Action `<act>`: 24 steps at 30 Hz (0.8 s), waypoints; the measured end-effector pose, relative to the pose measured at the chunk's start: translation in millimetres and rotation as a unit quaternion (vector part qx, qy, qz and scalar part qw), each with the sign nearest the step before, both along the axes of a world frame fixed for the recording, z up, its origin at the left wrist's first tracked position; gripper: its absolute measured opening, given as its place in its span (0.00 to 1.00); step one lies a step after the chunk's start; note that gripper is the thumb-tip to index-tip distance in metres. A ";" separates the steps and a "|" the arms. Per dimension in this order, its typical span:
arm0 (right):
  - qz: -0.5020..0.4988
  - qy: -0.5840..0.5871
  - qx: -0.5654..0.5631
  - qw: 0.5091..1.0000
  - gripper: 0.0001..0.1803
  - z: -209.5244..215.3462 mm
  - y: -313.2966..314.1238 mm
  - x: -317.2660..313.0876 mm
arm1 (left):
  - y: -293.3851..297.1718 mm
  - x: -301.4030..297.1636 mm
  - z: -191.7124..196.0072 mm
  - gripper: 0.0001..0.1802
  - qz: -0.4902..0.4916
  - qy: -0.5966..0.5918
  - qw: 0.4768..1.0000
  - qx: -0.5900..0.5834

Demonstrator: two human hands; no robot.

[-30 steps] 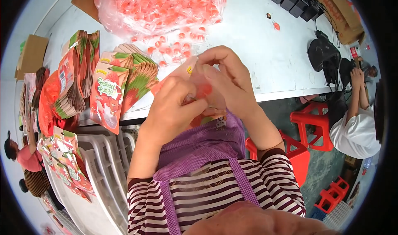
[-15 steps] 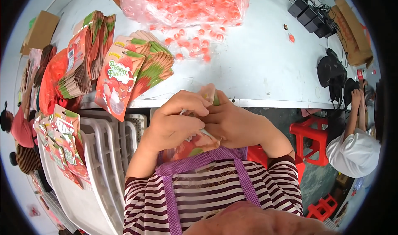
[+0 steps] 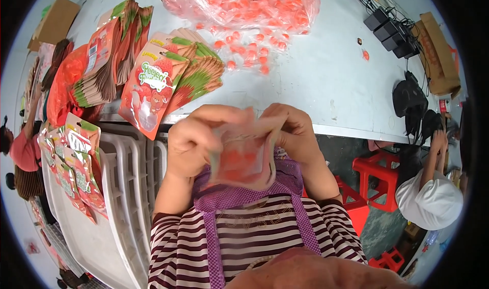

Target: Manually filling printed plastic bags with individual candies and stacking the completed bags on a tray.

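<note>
A red printed pouch (image 3: 244, 180) hangs in front of my chest, its mouth spread wide and facing up. My left hand (image 3: 192, 139) grips its left edge, fingers curled over the rim. At the opposite edge, my right hand (image 3: 297, 131) holds the rim between thumb and fingers. Something red shows inside, blurred by motion. Beyond my hands on the table lie loose red candies (image 3: 249, 49) in clear wrappers. To the left is a fanned stack of flat printed pouches (image 3: 153, 85), with another bundle of pouches (image 3: 109, 60) behind it.
A large clear bag of candies (image 3: 244, 6) sits at the table's far side. Several filled-looking pouches (image 3: 76, 161) rest on stacked white trays (image 3: 81, 233) at left. Black adapters (image 3: 389, 32) and a black bag (image 3: 409, 98) lie at right, near red stools (image 3: 377, 179) and another person (image 3: 430, 189).
The pouch has turned and its mouth is now pulled open toward me. My hands have moved apart to its two sides. The whole view has shifted slightly.
</note>
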State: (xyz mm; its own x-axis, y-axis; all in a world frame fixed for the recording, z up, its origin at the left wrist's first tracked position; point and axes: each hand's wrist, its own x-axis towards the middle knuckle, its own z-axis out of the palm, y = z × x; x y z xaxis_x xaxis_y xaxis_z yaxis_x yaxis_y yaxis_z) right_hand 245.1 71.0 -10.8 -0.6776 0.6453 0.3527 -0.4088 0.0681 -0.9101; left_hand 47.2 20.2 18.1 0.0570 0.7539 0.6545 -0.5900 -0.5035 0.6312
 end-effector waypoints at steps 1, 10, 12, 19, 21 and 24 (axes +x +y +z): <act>-0.059 0.013 -0.055 0.997 0.13 2.0 -4.6 -1.2 | -9.1 -3.9 8.0 0.22 -0.009 -0.056 0.989 -0.138; -0.271 -0.013 0.021 0.962 0.06 11.3 -15.6 -6.0 | -26.4 -35.1 -15.4 0.30 0.182 0.289 0.917 -0.207; -0.282 -0.035 0.052 0.957 0.05 9.9 -16.7 -6.1 | -21.3 -29.9 -13.3 0.27 0.196 0.285 0.917 -0.197; -0.307 0.013 -0.008 0.952 0.04 11.0 -19.0 -12.9 | -21.8 -23.6 -16.9 0.15 0.208 0.268 0.900 -0.275; -0.313 0.013 0.006 0.950 0.04 7.5 -18.2 -13.4 | -14.5 -27.0 -21.2 0.13 0.227 0.300 0.905 -0.199; -0.350 -0.004 -0.049 0.935 0.04 1.3 -17.2 -6.1 | -7.8 -30.5 -21.7 0.11 0.278 0.350 0.889 -0.103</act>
